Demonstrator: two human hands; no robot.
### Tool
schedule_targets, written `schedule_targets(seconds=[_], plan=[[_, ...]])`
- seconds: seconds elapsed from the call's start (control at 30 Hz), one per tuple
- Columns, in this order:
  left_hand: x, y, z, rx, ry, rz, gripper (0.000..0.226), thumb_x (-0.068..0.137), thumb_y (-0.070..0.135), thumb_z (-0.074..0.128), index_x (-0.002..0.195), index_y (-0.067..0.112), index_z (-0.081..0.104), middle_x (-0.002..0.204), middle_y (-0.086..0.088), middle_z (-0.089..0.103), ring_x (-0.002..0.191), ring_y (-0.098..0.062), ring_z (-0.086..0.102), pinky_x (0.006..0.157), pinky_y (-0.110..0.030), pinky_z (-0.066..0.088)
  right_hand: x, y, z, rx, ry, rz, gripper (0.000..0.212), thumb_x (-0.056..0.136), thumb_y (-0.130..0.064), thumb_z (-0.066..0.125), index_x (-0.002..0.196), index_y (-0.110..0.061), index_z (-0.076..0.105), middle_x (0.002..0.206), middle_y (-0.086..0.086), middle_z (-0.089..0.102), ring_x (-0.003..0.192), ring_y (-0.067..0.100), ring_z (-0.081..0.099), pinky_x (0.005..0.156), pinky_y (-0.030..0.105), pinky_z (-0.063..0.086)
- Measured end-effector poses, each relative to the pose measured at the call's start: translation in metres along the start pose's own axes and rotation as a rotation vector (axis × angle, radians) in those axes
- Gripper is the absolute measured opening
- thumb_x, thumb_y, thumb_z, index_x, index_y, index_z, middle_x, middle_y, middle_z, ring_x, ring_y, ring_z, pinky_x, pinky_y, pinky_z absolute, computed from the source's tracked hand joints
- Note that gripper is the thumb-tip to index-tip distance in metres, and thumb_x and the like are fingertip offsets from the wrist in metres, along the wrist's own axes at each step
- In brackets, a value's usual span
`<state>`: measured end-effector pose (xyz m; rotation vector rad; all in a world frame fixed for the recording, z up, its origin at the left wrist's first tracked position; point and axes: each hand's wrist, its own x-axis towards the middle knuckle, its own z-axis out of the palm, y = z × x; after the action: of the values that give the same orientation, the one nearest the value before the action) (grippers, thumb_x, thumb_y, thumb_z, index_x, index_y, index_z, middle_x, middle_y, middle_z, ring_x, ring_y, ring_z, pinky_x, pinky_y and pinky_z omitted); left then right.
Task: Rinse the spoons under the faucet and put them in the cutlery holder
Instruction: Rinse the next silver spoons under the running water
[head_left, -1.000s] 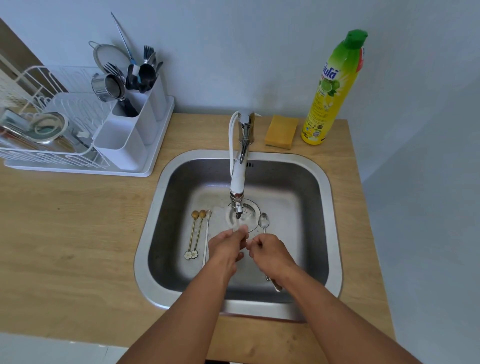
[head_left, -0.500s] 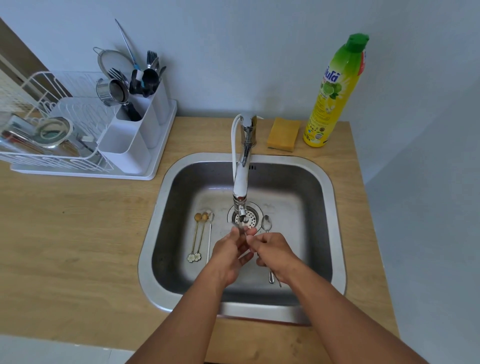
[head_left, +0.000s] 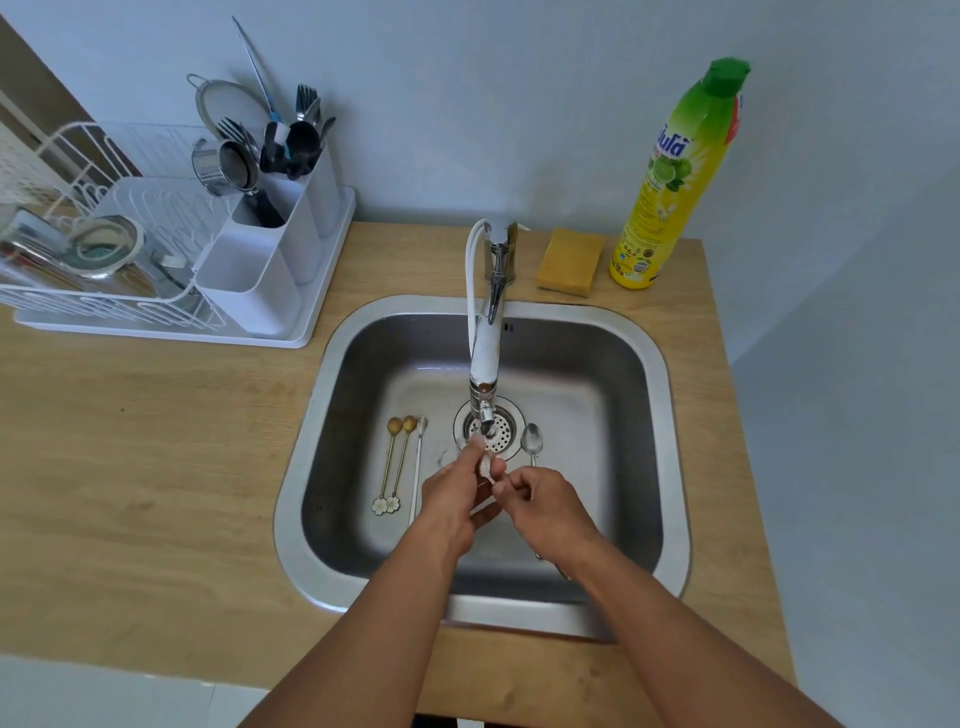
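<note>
A spoon (head_left: 487, 470) sits under the faucet (head_left: 485, 364), pinched by both the left hand (head_left: 457, 496) and the right hand (head_left: 545, 501). Four more spoons (head_left: 397, 462) lie in the sink (head_left: 670, 415). The cutlery holder (head_left: 270, 260) holds forks and dark utensils.

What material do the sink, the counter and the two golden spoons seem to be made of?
The sink looks like brushed stainless steel: grey, with a soft sheen on its rim. The counter seems to be light wood or a wood-look laminate; a grain pattern shows. The two golden spoons appear to be gold-coloured metal, thin and shiny, with flower-shaped ends.
</note>
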<state>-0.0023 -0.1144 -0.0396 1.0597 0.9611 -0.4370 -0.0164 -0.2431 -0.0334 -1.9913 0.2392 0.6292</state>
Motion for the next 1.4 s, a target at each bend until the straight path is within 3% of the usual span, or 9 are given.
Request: schedule_targets(seconds=[0.23,0.4,0.53,0.6,0.7,0.97,1.1,1.27,1.4], plan=[[-0.007,0.006,0.0,-0.014,-0.03,-0.042,0.035,0.103,0.038,0.049,0.104,0.015,0.075,0.1,-0.001,0.082,0.099,-0.024,0.076,0.096,-0.046,0.057,0.004,-0.004,-0.004,0.038,0.046,-0.007,0.022,0.099,-0.031,0.066,0.079,-0.024,0.072,0.065,-0.015,0.066,0.056,-0.005,0.057,0.059,0.017,0.042],[-0.012,-0.009,0.007,0.064,-0.036,0.045,0.022,0.102,0.029,0.064,0.103,0.013,0.078,0.099,-0.008,0.082,0.098,-0.023,0.077,0.09,-0.045,0.061,-0.001,-0.009,-0.011,-0.015,0.068,-0.036,0.025,0.1,-0.032,0.065,0.078,-0.022,0.072,0.071,-0.011,0.072,0.063,0.001,0.063,0.055,0.011,0.043],[-0.016,-0.003,0.016,0.09,0.046,0.05,0.013,0.094,0.021,0.074,0.093,0.009,0.078,0.082,-0.007,0.079,0.073,-0.016,0.074,0.067,-0.034,0.061,-0.01,-0.015,-0.005,-0.178,0.098,-0.116,0.03,0.099,-0.021,0.062,0.069,-0.027,0.06,0.071,-0.009,0.067,0.064,0.006,0.059,0.057,0.017,0.043],[-0.016,0.004,0.021,0.073,0.097,0.018,0.018,0.096,0.027,0.072,0.092,0.01,0.076,0.076,-0.002,0.077,0.067,-0.015,0.07,0.062,-0.031,0.058,-0.014,-0.016,0.001,-0.261,0.11,-0.162,0.018,0.099,-0.018,0.059,0.083,-0.021,0.067,0.085,-0.001,0.072,0.078,0.018,0.064,0.071,0.033,0.05],[-0.014,0.019,0.024,0.031,0.128,-0.044,0.017,0.096,0.025,0.062,0.091,0.013,0.073,0.072,0.004,0.078,0.067,-0.017,0.066,0.06,-0.031,0.054,-0.02,-0.014,0.006,-0.344,0.146,-0.247,0.015,0.101,-0.018,0.056,0.102,-0.014,0.071,0.101,0.006,0.073,0.095,0.027,0.063,0.08,0.037,0.049],[-0.013,0.034,0.011,-0.091,-0.194,-0.126,0.044,0.112,0.037,0.033,0.119,0.019,0.072,0.11,0.003,0.081,0.097,-0.016,0.072,0.098,-0.043,0.051,-0.012,-0.009,-0.002,0.001,0.164,-0.099,0.022,0.102,-0.029,0.06,0.083,-0.02,0.068,0.077,-0.004,0.07,0.067,0.014,0.06,0.061,0.029,0.047],[-0.012,0.021,0.004,-0.18,-0.203,-0.109,0.051,0.108,0.044,0.045,0.086,0.022,0.085,0.087,0.005,0.078,0.088,-0.015,0.067,0.085,-0.04,0.052,-0.008,-0.012,-0.001,0.141,0.106,-0.02,0.028,0.103,-0.035,0.058,0.079,-0.022,0.065,0.071,-0.004,0.066,0.059,0.013,0.054,0.06,0.03,0.046],[-0.01,0.009,0.002,-0.275,-0.146,-0.062,0.027,0.097,0.046,0.063,0.105,0.022,0.074,0.085,0.002,0.071,0.082,-0.015,0.067,0.084,-0.042,0.058,-0.007,-0.011,0.001,0.137,0.037,-0.045,0.021,0.102,-0.036,0.06,0.084,-0.026,0.066,0.068,-0.007,0.065,0.053,0.006,0.054,0.051,0.023,0.039],[-0.007,-0.004,-0.001,-0.086,0.011,0.111,0.022,0.081,0.031,0.087,0.099,0.02,0.079,0.089,-0.005,0.08,0.086,-0.019,0.076,0.078,-0.043,0.065,-0.004,-0.008,-0.004,0.097,0.032,-0.098,0.023,0.101,-0.029,0.062,0.079,-0.025,0.064,0.062,-0.014,0.064,0.05,0.0,0.052,0.052,0.02,0.04]])
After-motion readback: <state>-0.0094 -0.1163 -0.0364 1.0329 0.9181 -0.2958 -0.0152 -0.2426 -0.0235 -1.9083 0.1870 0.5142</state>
